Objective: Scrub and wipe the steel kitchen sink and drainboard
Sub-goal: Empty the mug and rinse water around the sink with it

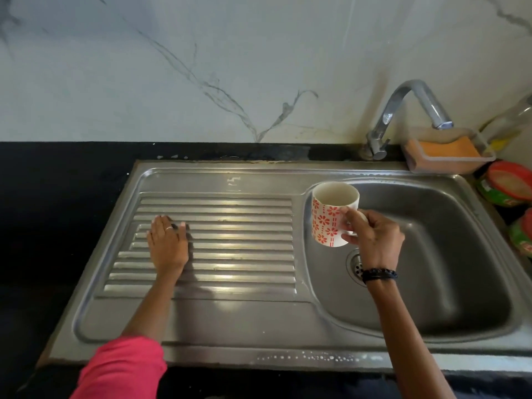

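Judging by the dry-looking steel, scrubbing seems not yet begun: the sink (449,254) fills three o'clock, the drainboard (230,240) nine o'clock, and the sponge (446,148) sits unused at one o'clock. The right hand (374,240) grips a mug (331,217) over the basin; the left hand (168,243) lies flat, fingers open. The mug's contents are hidden

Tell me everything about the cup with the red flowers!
The cup is white, probably ceramic, with rows of red flowers and dashes outside and a plain cream inside. It looks empty. It is upright, tipped slightly, held in the air by the right hand at its handle side, above the left edge of the sink bowl. Nothing else touches it.
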`<state>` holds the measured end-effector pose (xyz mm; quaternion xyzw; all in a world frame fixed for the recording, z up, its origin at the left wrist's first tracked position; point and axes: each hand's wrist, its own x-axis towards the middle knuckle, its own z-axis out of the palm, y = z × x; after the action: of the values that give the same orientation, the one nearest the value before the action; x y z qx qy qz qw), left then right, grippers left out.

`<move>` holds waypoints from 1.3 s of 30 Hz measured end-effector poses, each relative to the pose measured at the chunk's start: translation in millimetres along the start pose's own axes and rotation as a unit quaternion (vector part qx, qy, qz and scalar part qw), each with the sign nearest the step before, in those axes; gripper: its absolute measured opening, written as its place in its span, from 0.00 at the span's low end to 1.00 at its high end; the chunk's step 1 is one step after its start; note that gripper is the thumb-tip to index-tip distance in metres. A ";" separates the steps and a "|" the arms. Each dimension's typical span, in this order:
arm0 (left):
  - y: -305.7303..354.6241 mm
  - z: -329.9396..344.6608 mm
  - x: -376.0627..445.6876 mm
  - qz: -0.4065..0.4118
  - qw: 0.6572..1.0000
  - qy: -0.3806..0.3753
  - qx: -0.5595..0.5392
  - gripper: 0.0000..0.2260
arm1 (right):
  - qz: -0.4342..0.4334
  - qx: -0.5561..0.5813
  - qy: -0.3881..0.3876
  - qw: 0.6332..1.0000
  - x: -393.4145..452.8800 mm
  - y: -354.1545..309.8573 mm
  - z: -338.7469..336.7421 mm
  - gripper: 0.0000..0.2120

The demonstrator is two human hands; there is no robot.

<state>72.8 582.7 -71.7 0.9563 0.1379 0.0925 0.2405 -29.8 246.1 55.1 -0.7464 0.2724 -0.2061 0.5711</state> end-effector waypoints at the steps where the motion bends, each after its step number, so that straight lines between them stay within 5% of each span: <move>1: -2.7 4.2 -2.1 -0.025 0.999 -0.013 0.045 0.22 | -0.003 0.000 -0.009 1.000 1.3 2.1 -1.4 0.08; 4: 15.2 12.5 -15.7 -0.013 0.997 -0.035 0.071 0.26 | -0.011 -0.004 -0.026 1.000 6.2 7.8 -6.4 0.07; 10: 110.3 40.9 -85.5 0.140 0.984 -0.109 0.002 0.24 | -0.009 -0.012 -0.024 1.000 14.3 12.4 -19.8 0.08; 15: 164.1 60.7 -112.2 0.291 0.915 -0.277 -0.045 0.23 | -0.021 0.004 -0.028 0.999 16.2 4.6 -29.1 0.08; 17: 168.1 43.9 -114.2 0.281 0.900 -0.298 -0.147 0.23 | -0.029 0.004 -0.034 0.999 14.8 2.1 -30.7 0.08; 20: 143.8 26.8 -88.6 0.166 0.937 -0.177 -0.253 0.23 | -0.032 0.009 -0.042 0.999 13.6 1.5 -33.0 0.08; 23: 91.3 31.8 -35.3 0.110 0.988 -0.085 -0.059 0.24 | -0.030 0.001 -0.045 0.999 12.8 6.7 -34.8 0.07; 26: 67.7 38.9 1.0 0.039 0.988 -0.119 0.085 0.26 | -0.020 -0.009 -0.042 0.999 10.7 14.1 -38.2 0.08; 31: 108.7 51.7 -10.3 0.093 0.986 -0.107 0.085 0.24 | -0.009 -0.025 -0.039 0.999 7.8 22.9 -45.5 0.07; 34: 160.3 65.3 -53.3 0.211 0.963 -0.146 0.080 0.23 | -0.002 -0.028 -0.028 0.999 6.5 24.4 -49.0 0.08; 39: 195.4 86.3 -57.9 0.268 0.931 -0.235 0.079 0.24 | 0.001 -0.020 -0.020 1.000 4.6 20.9 -54.2 0.07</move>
<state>82.0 362.0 -58.0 0.9681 -0.1770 -0.0846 0.1560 -63.3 198.8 49.1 -0.7615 0.2654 -0.1849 0.5617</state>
